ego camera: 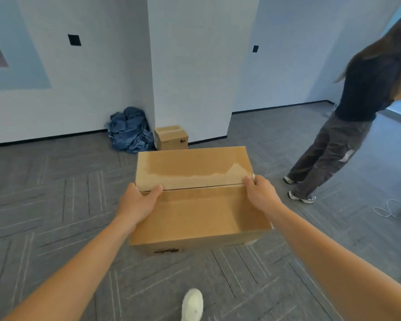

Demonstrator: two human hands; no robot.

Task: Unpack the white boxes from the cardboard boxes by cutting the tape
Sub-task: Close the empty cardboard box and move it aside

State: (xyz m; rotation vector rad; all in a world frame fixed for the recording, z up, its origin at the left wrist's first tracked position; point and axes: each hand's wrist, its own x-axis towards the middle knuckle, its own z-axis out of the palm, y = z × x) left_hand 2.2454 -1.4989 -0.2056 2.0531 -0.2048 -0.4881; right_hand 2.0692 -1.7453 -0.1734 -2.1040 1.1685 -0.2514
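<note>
One cardboard box (202, 214) — closed, contents unseen

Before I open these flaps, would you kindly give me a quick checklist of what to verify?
1. Left hand and right hand grip the box at its seam ends: ok.
2. Tape along the seam fully cut: cannot tell.
3. No blade in either hand: ok.
4. Bystander stands apart from box: ok.
5. White boxes inside: cannot tell, flaps closed.
</note>
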